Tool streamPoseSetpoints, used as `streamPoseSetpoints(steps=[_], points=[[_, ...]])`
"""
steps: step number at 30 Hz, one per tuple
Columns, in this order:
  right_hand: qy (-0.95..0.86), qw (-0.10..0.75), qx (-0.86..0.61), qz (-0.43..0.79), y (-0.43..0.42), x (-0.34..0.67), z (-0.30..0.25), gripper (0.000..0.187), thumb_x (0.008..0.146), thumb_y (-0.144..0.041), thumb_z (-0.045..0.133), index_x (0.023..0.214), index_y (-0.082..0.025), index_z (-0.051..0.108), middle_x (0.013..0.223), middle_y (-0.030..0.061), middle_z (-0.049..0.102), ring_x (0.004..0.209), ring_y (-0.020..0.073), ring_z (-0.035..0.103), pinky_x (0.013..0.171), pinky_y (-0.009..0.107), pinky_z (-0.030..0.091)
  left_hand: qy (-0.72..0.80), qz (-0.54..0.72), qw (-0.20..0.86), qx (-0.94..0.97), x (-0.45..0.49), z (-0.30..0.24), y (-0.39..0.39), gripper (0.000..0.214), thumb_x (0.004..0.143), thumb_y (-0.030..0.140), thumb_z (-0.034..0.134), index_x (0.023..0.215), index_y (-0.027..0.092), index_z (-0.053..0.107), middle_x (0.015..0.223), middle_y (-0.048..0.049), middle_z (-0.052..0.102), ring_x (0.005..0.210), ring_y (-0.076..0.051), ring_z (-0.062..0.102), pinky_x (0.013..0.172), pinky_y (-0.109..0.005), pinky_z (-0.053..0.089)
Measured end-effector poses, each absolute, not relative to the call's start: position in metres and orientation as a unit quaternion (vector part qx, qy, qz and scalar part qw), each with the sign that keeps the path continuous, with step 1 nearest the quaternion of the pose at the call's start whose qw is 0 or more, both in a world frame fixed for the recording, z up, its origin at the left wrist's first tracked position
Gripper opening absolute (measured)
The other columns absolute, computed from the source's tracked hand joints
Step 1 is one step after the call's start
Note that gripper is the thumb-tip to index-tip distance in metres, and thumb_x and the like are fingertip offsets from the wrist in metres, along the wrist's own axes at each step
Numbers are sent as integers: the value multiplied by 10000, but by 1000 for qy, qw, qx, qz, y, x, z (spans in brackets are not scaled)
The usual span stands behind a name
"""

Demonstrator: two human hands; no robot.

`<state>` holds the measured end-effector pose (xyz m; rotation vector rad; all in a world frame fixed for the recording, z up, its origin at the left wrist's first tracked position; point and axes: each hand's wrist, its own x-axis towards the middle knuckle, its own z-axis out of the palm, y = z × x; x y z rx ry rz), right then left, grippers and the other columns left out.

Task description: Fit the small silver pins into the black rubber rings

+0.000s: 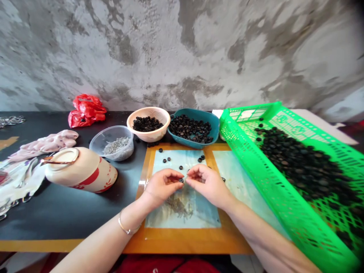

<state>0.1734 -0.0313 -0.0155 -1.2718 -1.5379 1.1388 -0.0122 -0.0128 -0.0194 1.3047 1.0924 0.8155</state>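
My left hand (pixel 163 185) pinches a small round black piece (pixel 181 180) between thumb and fingertips. Close beside it, my right hand (pixel 205 182) is closed in a pinch; what its fingertips hold is too small to make out. Both hands are over a pale blue sheet (pixel 159 220) taped down with brown tape. Several loose black pieces (pixel 181 167) lie on the sheet beyond my fingers. Below my hands is a scattered pile of thin metal pins (pixel 179 206).
Behind stand a clear tub (pixel 95 138) of pins, a pink bowl (pixel 133 131) and a teal basin (pixel 193 144), both with black pieces. A green crate (pixel 256 185) of black pieces borders the right. Left are a white-red jar (pixel 85 172), cloth (pixel 48 144) and a red bag (pixel 87 110).
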Motion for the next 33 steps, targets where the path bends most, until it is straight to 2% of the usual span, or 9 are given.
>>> streamPoseSetpoints(steps=[4,7,14,18,24,29,33], points=[[-614,381,-512,464,-32,173,-20,157,777,-212,668,915,-183,601,805,12,665,725,149,640,695,302,533,443,353,470,677,-14,-24,-15,124,731,148,715,854,162,716,920,-67,686,863,-180,658,782,-295,545],[-629,363,-512,459,-33,174,-21,169,778,-190,658,934,-191,591,786,3,661,702,144,637,680,292,532,428,340,411,729,-16,-23,-17,136,747,88,691,849,174,720,892,-52,686,830,-165,650,742,-271,537],[-672,341,-527,393,-38,172,-22,220,780,-109,622,973,-209,586,737,-17,672,675,139,642,669,278,505,373,331,318,806,-16,-29,-19,170,793,66,655,893,189,716,895,-42,675,855,-157,638,794,-274,519],[-645,338,-528,437,-38,171,-20,217,785,-140,637,985,-208,586,724,-21,685,663,137,640,665,276,486,383,339,317,799,-16,-31,-20,148,770,83,690,866,193,718,876,-39,693,831,-163,648,764,-270,528],[-555,339,-519,555,-34,172,-13,199,724,-160,673,888,-191,565,635,-40,646,579,117,594,576,239,442,390,353,350,775,-16,-23,-22,172,707,69,754,828,192,743,853,-39,732,806,-165,675,755,-256,535],[-548,327,-522,565,-35,170,-15,175,708,-157,681,841,-189,571,617,-45,634,546,105,565,535,220,409,382,361,382,760,-18,-25,-20,162,697,106,782,833,192,761,870,-56,743,822,-175,685,771,-265,535],[-556,330,-521,557,-36,167,-18,148,726,-175,679,846,-189,593,649,-30,657,582,117,597,561,229,433,396,353,423,735,-17,-22,-21,128,695,111,773,795,191,761,841,-58,729,786,-177,674,725,-272,534]])
